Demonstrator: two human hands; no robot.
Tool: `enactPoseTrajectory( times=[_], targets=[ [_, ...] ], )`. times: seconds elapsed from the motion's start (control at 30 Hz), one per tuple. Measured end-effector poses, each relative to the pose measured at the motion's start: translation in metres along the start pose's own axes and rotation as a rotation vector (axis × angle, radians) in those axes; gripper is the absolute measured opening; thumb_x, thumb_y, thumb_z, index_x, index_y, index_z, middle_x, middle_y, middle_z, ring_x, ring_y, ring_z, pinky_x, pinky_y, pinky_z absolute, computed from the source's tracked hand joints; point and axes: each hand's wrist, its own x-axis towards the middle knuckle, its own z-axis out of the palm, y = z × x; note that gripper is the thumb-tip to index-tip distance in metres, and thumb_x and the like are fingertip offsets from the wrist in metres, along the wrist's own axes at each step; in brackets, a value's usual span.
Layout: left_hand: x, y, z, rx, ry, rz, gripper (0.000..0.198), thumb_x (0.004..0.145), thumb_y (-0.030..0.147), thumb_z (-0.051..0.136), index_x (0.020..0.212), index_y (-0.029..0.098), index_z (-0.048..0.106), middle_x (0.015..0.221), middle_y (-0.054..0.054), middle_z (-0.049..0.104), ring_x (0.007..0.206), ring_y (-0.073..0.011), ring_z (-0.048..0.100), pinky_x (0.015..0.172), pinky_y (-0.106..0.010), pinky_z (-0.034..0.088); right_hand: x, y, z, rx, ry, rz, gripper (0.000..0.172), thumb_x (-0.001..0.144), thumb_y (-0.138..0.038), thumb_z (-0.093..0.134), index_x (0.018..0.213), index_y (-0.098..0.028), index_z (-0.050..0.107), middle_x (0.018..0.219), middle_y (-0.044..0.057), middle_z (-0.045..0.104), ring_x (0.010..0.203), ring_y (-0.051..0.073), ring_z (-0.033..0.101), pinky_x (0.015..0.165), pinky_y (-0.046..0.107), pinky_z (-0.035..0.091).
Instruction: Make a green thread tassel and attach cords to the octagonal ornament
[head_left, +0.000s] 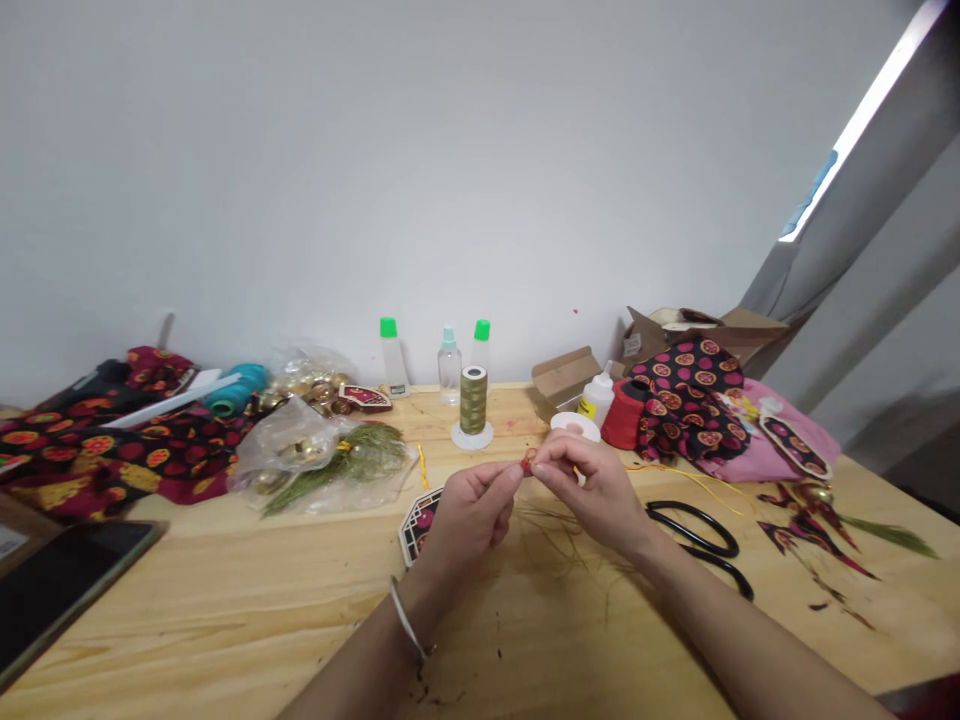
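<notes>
A small red piece [527, 464] with a thin orange-red loop is pinched between both hands above the middle of the table. My left hand [474, 505] grips it between thumb and forefinger, fingers curled. From the other side, my right hand [592, 488] pinches at its loop; the exact grip is too small to make out. Partly behind my left hand lies an octagonal ornament [411, 532] with a pale lattice border and patterned fabric, a yellow cord above it. Loose thin threads [551, 522] lie below my right hand. Black-handled scissors [694, 530] rest beside my right forearm.
An olive thread spool [473, 402] stands ahead, near capped bottles [393, 362]. Patterned fabric [157, 450], bagged gold bells [304, 385] and a phone [71, 570] lie left. A glue bottle [598, 400], red thread cone [625, 415] and cardboard box [750, 330] stand right.
</notes>
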Motion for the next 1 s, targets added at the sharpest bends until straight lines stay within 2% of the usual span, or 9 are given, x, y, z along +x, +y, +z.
enactPoseTrajectory(
  times=[0.2, 0.3, 0.4, 0.53, 0.67, 0.77, 0.87, 1.0],
  targets=[
    [0.0, 0.0, 0.0, 0.055, 0.0, 0.042, 0.028, 0.073, 0.041, 0.05, 0.066, 0.014, 0.054, 0.039, 0.01, 0.025, 0.036, -0.0039, 0.017, 0.034, -0.017, 0.014, -0.004, 0.001, 0.005, -0.141, 0.064, -0.17, 0.01, 0.077, -0.017, 0.051, 0.068, -0.018, 0.054, 0.059, 0.0, 0.051, 0.056, 0.012, 0.046, 0.052, 0.024, 0.038],
    [0.0, 0.0, 0.002, 0.125, 0.016, 0.08, 0.03, 0.073, 0.042, 0.05, 0.063, 0.014, 0.054, 0.039, 0.01, 0.026, 0.036, -0.004, 0.019, 0.035, -0.017, 0.015, -0.005, 0.002, 0.006, -0.185, 0.073, -0.199, 0.009, 0.077, -0.016, 0.05, 0.07, -0.018, 0.054, 0.06, 0.001, 0.052, 0.058, 0.012, 0.047, 0.054, 0.025, 0.038],
    [0.0, 0.0, 0.003, 0.147, 0.022, 0.066, 0.03, 0.073, 0.04, 0.051, 0.058, 0.014, 0.051, 0.04, 0.009, 0.027, 0.036, -0.0037, 0.02, 0.035, -0.017, 0.014, -0.005, 0.004, 0.006, -0.226, 0.047, -0.174, 0.009, 0.077, -0.016, 0.05, 0.07, -0.017, 0.054, 0.061, 0.001, 0.051, 0.061, 0.013, 0.046, 0.056, 0.026, 0.038],
    [0.0, 0.0, 0.002, -0.019, -0.024, -0.061, 0.031, 0.072, 0.037, 0.052, 0.052, 0.015, 0.045, 0.04, 0.01, 0.025, 0.036, -0.0033, 0.017, 0.034, -0.017, 0.012, -0.001, 0.005, 0.003, -0.182, 0.003, -0.034, 0.012, 0.077, -0.017, 0.051, 0.066, -0.017, 0.054, 0.06, 0.0, 0.052, 0.06, 0.012, 0.047, 0.055, 0.025, 0.037],
    [0.001, -0.001, -0.003, -0.227, -0.123, -0.198, 0.02, 0.071, 0.032, 0.054, 0.068, 0.012, 0.055, 0.046, 0.011, 0.018, 0.039, -0.0035, 0.011, 0.034, -0.015, 0.006, 0.002, 0.002, 0.0, 0.019, -0.085, 0.128, 0.014, 0.077, -0.015, 0.049, 0.064, -0.017, 0.053, 0.054, -0.002, 0.053, 0.05, 0.009, 0.045, 0.045, 0.02, 0.035],
    [0.002, -0.001, -0.006, -0.318, -0.166, -0.261, 0.018, 0.072, 0.029, 0.054, 0.074, 0.011, 0.056, 0.047, 0.011, 0.015, 0.04, -0.0035, 0.008, 0.034, -0.014, 0.004, 0.003, 0.0, -0.002, 0.091, -0.089, 0.181, 0.013, 0.076, -0.016, 0.051, 0.063, -0.016, 0.053, 0.051, -0.004, 0.049, 0.045, 0.007, 0.04, 0.041, 0.018, 0.031],
    [0.003, 0.0, -0.008, -0.362, -0.165, -0.262, 0.016, 0.072, 0.027, 0.054, 0.074, 0.012, 0.055, 0.048, 0.01, 0.015, 0.04, -0.0036, 0.009, 0.034, -0.013, 0.004, 0.002, 0.0, -0.002, 0.065, -0.094, 0.162, 0.012, 0.076, -0.017, 0.051, 0.064, -0.015, 0.054, 0.054, -0.003, 0.051, 0.046, 0.007, 0.04, 0.042, 0.019, 0.031],
    [0.003, -0.001, -0.008, -0.379, -0.177, -0.241, 0.018, 0.072, 0.025, 0.055, 0.062, 0.013, 0.046, 0.048, 0.01, 0.016, 0.041, -0.0038, 0.008, 0.033, -0.013, 0.005, 0.0, 0.003, -0.003, -0.055, -0.132, 0.008, 0.012, 0.078, -0.018, 0.05, 0.067, -0.016, 0.055, 0.061, 0.0, 0.055, 0.054, 0.01, 0.043, 0.051, 0.022, 0.035]
  ],
)
